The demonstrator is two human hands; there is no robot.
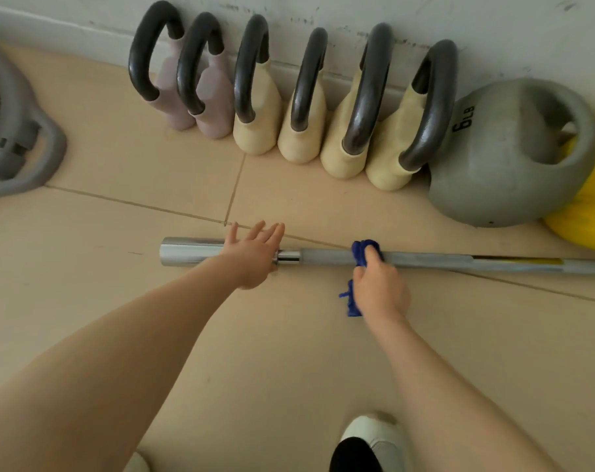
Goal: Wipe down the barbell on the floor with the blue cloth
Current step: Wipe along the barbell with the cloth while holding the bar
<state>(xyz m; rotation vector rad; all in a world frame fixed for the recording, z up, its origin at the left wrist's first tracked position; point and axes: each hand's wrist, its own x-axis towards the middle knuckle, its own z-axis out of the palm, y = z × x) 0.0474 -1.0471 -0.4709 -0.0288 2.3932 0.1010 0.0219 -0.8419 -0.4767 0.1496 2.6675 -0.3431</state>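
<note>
Right hand gripping blue cloth on barbell, beige tiled floor

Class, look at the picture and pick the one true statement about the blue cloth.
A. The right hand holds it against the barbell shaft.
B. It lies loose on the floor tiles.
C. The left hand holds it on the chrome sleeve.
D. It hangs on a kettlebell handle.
A: the right hand grips the blue cloth on the barbell shaft, while the left hand is open over the sleeve.
</note>
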